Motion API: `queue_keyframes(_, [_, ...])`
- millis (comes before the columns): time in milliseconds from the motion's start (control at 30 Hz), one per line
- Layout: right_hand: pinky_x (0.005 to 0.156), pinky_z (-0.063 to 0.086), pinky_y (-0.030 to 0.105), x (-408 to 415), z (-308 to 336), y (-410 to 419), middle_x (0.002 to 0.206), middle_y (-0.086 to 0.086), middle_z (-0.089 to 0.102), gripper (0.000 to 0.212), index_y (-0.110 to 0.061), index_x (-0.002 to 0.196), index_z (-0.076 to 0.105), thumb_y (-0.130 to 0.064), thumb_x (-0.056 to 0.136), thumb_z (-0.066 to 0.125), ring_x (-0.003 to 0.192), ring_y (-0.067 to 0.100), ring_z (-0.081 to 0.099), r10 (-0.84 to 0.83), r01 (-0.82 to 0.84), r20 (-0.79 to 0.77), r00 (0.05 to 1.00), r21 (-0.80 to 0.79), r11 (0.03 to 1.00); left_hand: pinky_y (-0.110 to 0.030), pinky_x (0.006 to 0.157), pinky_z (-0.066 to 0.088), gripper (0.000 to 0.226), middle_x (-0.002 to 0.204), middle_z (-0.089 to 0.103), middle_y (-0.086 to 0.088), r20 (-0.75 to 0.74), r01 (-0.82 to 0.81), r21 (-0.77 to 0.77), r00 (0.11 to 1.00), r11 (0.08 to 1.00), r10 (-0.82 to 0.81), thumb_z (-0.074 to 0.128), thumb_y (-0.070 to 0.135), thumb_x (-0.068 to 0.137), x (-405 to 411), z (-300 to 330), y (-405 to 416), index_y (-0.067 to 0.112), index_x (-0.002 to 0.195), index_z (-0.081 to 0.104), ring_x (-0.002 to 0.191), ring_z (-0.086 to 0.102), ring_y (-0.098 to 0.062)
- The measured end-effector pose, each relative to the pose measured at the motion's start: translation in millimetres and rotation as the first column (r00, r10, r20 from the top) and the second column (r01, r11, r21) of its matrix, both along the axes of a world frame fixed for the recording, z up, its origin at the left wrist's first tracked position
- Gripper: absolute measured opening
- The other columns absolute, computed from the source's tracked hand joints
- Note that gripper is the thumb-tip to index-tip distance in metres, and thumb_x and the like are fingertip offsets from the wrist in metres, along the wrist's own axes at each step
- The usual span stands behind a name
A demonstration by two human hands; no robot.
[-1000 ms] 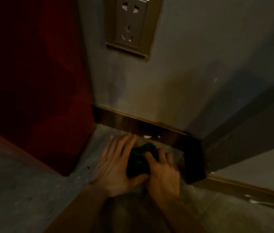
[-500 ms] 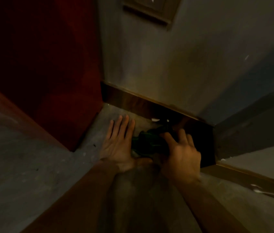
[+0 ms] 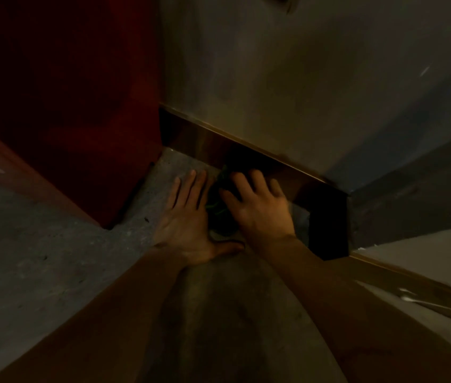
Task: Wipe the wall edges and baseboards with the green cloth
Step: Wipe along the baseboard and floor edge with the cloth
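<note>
The dark green cloth [image 3: 219, 208] lies bunched on the floor at the foot of the brown baseboard [image 3: 196, 138]. My right hand [image 3: 260, 205] presses on top of the cloth, fingers curled over it and reaching the baseboard. My left hand [image 3: 188, 219] lies flat on the floor just left of the cloth, fingers spread, thumb stretched beneath it. Most of the cloth is hidden under my right hand. The grey wall [image 3: 260, 78] rises above the baseboard.
A dark red panel [image 3: 67, 106] stands to the left and meets the baseboard in a corner. The wall's outer corner [image 3: 337, 219] juts out at the right, with more baseboard [image 3: 412, 286] running on beyond it. The concrete floor [image 3: 39, 258] is dusty.
Both hands and the cloth have slid forward to the baseboard. My view has tilted down, so the wall socket has left the top of the frame.
</note>
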State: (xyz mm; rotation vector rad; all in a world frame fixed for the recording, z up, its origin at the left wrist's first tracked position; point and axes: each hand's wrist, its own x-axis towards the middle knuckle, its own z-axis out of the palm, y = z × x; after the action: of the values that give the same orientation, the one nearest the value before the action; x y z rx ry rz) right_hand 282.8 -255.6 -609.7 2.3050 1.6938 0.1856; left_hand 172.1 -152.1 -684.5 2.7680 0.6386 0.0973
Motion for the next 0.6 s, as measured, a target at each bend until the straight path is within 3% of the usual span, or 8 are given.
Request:
queue_keyframes(67, [0.086, 0.044, 0.049, 1, -3, 7, 0.132, 0.007, 0.052, 0.044, -0.017, 0.124, 0.06, -0.026, 0.082, 0.051, 0.119, 0.037, 0.043, 0.098, -0.099, 0.085, 0.992, 0.012, 0.995, -0.051, 0.123, 0.002, 0.137, 0.167, 0.002, -0.012, -0.001, 0.002, 0.017, 1.0, 1.0, -0.002, 0.022, 0.105, 0.062, -5, 1, 0, 0.009, 0.158, 0.003, 0.153, -0.013, -0.025])
queue_keyframes(167, [0.085, 0.045, 0.048, 2, -9, 15, 0.131, 0.005, 0.055, 0.045, -0.013, 0.123, 0.061, -0.016, 0.088, 0.032, 0.121, 0.036, 0.048, 0.185, -0.182, 0.182, 0.966, -0.034, 0.983, -0.05, 0.124, 0.001, 0.139, 0.167, 0.002, -0.013, -0.011, -0.011, 0.018, 1.0, 1.0, 0.011, 0.024, 0.105, 0.062, -12, 0, 2, 0.005, 0.157, 0.004, 0.153, -0.013, -0.024])
queue_keyframes(333, [0.084, 0.045, 0.045, 13, -13, 22, 0.13, 0.005, 0.053, 0.042, -0.014, 0.118, 0.064, -0.016, 0.09, 0.033, 0.123, 0.035, 0.044, 0.315, -0.271, 0.292, 0.903, -0.182, 0.945, -0.052, 0.123, 0.005, 0.142, 0.167, 0.004, -0.014, -0.034, -0.013, 0.026, 0.999, 1.0, 0.014, 0.024, 0.105, 0.061, -17, 0, 2, 0.002, 0.156, 0.005, 0.153, -0.011, -0.025])
queue_keyframes(600, [0.083, 0.042, 0.047, 15, -11, 19, 0.125, 0.004, 0.049, 0.032, -0.015, 0.108, 0.068, -0.019, 0.087, 0.044, 0.122, 0.038, 0.038, 0.32, -0.25, 0.327, 0.889, -0.237, 0.939, -0.05, 0.124, 0.001, 0.14, 0.167, 0.0, -0.013, -0.036, -0.004, 0.018, 0.999, 1.0, 0.004, 0.021, 0.105, 0.061, -20, 2, 2, 0.006, 0.157, 0.002, 0.152, -0.015, -0.024])
